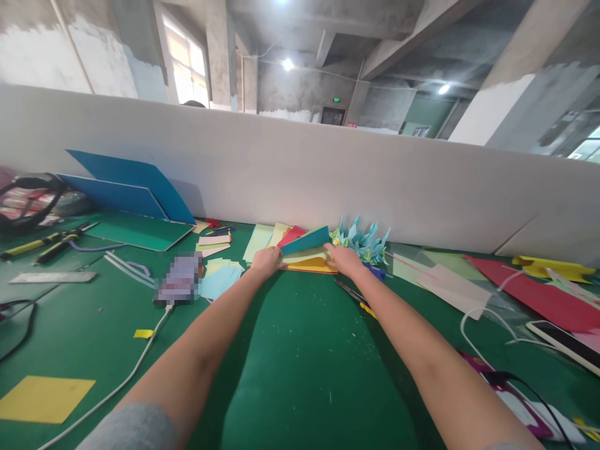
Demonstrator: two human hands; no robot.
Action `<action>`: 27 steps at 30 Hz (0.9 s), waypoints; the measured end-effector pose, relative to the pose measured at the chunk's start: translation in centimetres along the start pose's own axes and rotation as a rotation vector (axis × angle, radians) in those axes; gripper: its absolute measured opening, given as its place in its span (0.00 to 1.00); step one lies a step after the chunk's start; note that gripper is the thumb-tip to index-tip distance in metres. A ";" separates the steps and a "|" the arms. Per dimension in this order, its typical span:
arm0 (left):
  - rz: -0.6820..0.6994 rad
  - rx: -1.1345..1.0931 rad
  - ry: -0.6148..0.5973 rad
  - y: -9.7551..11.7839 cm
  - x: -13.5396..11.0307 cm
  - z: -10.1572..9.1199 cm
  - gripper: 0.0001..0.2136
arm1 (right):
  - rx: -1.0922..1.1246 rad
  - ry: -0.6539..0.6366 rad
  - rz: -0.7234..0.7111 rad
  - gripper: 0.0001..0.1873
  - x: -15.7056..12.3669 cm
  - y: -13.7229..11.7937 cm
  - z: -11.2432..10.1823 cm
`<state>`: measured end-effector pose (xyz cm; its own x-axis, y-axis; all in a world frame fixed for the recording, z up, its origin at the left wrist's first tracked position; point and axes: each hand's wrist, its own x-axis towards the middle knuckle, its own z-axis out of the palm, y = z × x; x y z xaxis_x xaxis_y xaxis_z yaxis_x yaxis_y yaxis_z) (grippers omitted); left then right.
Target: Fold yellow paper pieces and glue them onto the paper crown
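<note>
At the back of the table both hands are stretched out over a fan of coloured paper sheets. My left hand point(267, 262) pinches the left edge of the sheets, and my right hand point(344, 259) grips their right edge. A teal-blue sheet point(307, 240) tilts up between the hands, with yellow-orange paper point(309, 264) lying lower and a red sheet point(290, 235) behind. The fingertips are partly hidden by the paper. Just right of my right hand stands a cluster of light blue folded-paper pieces point(360, 239). Scissors with yellow handles point(356, 297) lie beside my right forearm.
A blurred-out phone point(180, 278) with a white cable lies left, near light blue paper slips point(221, 281). Blue boards point(126, 194) lean on the white partition point(281, 169). A yellow square point(47, 399) is at front left. Red paper point(534, 294) and another phone point(567, 344) lie right.
</note>
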<state>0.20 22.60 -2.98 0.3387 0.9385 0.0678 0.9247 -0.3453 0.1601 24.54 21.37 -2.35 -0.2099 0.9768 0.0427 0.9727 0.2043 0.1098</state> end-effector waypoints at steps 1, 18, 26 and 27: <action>-0.014 -0.002 0.004 0.1 0.1 0.1 0.16 | -0.006 0.004 0.033 0.17 0.1 -0.2 0.1; -0.013 -0.048 0.001 -0.2 -0.6 -1.1 0.15 | 0.076 -0.132 -0.249 0.14 -0.2 2.4 0.0; -0.019 -0.056 0.011 -0.3 -0.2 -1.2 0.14 | 0.048 -0.037 -0.174 0.15 -0.8 1.6 -0.4; -0.017 -0.058 0.012 -0.4 -0.2 -1.2 0.15 | 0.049 -0.016 -0.162 0.16 -0.8 1.5 -0.4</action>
<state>-0.40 22.54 -1.83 0.3204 0.9442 0.0762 0.9186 -0.3293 0.2185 26.13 20.92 -1.77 -0.3632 0.9316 0.0124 0.9300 0.3617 0.0656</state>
